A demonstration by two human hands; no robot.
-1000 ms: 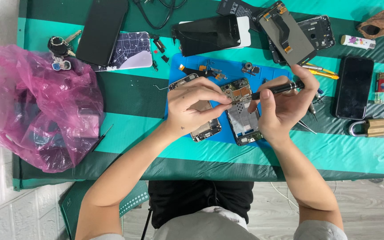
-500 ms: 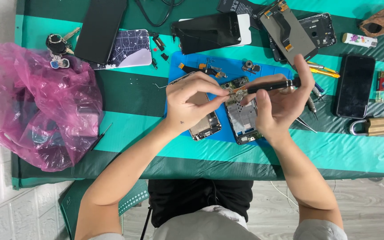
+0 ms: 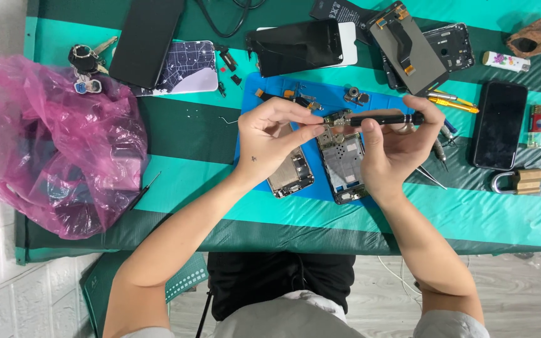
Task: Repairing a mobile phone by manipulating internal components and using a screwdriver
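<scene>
- Holding a black screwdriver sideways in the right hand, fingers clamped round the handle, tip pointing left at a small part.
- Left hand is pinching that small part, thumb and forefinger together on it, just above the blue mat.
- Both hands are hovering over the mat, which is sitting in the middle of the green striped worktop.
- An opened phone frame is lying on the mat right under the hands, and a second stripped frame is lying beside it, partly under the left wrist.
- A pink bag is sitting far left, with keys above it.
- Loose screens and phones are lying along the top edge.
- A dark phone, a lighter and a brass padlock are sitting at the right, well apart from the hands.
- Tweezers are poking out just right of the right hand.
</scene>
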